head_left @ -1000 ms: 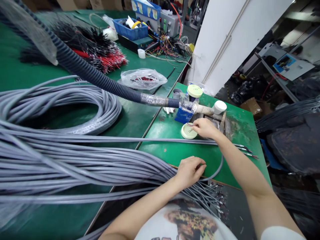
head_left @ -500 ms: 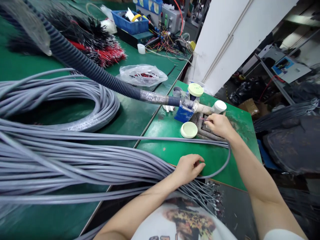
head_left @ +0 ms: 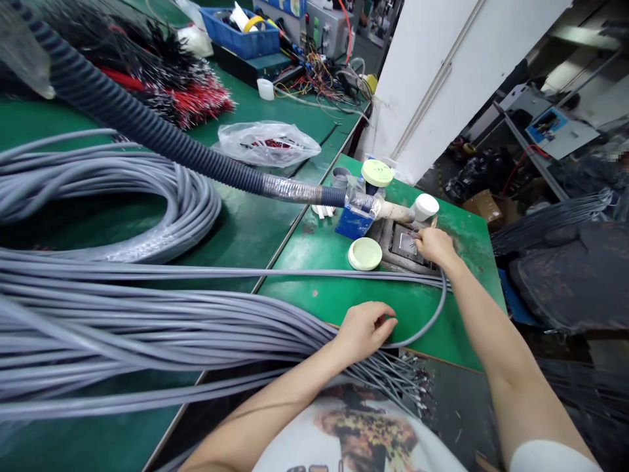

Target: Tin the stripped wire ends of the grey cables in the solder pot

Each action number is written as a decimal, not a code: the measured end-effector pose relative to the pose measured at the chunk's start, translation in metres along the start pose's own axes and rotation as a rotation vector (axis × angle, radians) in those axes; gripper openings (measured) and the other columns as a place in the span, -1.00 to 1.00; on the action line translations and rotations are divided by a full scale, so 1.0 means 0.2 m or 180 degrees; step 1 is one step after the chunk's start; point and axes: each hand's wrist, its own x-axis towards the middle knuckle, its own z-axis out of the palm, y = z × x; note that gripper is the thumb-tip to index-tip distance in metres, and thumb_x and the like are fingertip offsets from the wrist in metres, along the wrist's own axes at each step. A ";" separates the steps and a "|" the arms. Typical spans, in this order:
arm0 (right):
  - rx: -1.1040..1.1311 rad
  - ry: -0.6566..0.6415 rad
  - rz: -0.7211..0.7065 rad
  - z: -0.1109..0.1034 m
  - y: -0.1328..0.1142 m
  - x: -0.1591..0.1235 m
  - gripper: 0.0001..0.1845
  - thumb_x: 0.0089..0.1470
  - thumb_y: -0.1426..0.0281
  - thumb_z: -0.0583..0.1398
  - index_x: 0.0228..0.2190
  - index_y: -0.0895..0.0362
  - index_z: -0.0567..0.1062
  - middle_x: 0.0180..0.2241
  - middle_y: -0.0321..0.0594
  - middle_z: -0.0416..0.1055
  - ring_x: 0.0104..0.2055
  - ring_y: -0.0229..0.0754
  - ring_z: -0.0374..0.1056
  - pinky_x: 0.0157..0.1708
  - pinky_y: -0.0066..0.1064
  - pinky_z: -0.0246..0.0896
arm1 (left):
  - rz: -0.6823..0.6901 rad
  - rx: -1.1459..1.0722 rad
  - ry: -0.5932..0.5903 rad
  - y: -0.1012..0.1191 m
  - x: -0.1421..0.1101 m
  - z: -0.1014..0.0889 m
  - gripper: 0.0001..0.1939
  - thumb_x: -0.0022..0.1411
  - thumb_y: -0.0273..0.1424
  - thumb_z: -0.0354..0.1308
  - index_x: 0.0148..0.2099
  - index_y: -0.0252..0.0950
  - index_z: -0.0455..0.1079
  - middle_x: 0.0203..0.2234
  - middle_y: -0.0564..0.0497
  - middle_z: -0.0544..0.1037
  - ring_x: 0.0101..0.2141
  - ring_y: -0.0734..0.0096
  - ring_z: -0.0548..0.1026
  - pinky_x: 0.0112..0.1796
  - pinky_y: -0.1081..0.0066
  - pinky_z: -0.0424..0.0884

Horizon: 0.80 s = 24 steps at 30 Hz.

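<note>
My right hand (head_left: pixel 433 245) is pinched on the stripped end of a grey cable (head_left: pixel 426 326) and holds the wire tips over a small metal pot (head_left: pixel 405 244) sunk in a dark block on the green table (head_left: pixel 344 298). The cable loops from that hand back to my left hand (head_left: pixel 364 330), which is closed round it at the table's near edge. A big bundle of grey cables (head_left: pixel 147 321) runs left from my left hand across the bench. A pale green round lid (head_left: pixel 364 253) lies just left of the pot.
A dark corrugated hose (head_left: pixel 147 131) ends above the pot beside a blue box (head_left: pixel 352 223) and a white-capped tube (head_left: pixel 423 206). Coiled grey cable (head_left: pixel 162 216), red and black wire bundles (head_left: pixel 187 98), a plastic bag (head_left: pixel 265 141) and a blue bin (head_left: pixel 240 36) lie behind.
My right hand moved from the green lid rightward and further back to the metal pot, carrying the cable end. My left hand stayed on the cable.
</note>
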 end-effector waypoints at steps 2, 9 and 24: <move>0.0022 0.0004 0.0003 0.01 0.00 0.01 -0.66 0.10 0.30 0.06 -0.26 0.20 0.56 -0.22 0.09 0.51 -0.13 0.02 0.42 -0.20 -0.30 0.23 | 0.0013 0.0001 0.0002 0.00 0.00 0.00 -0.88 0.20 -0.39 0.11 -0.25 -0.27 0.46 -0.51 0.04 0.52 -0.45 0.44 0.43 -0.41 0.48 0.30; 0.0215 0.0134 -0.0001 0.02 -0.01 0.02 -0.69 0.06 0.32 0.08 -0.34 0.21 0.57 -0.28 0.08 0.52 -0.18 0.01 0.42 -0.27 -0.33 0.21 | 0.0058 0.0001 0.0040 -0.01 0.00 0.00 -0.87 0.22 -0.38 0.10 -0.24 -0.27 0.46 -0.51 0.03 0.51 -0.44 0.43 0.43 -0.38 0.47 0.31; 0.5507 0.0045 -0.0254 -0.05 -0.20 -0.76 -0.74 -0.02 0.25 0.27 -0.56 0.17 0.43 -0.69 -0.40 0.18 -0.67 -0.40 0.05 -0.66 -0.51 -0.11 | -0.0831 -0.3189 0.0834 0.07 0.10 0.07 -0.74 0.05 -0.33 0.28 -0.19 -0.32 0.48 -0.50 0.04 0.52 -0.49 0.50 0.43 -0.47 0.52 0.31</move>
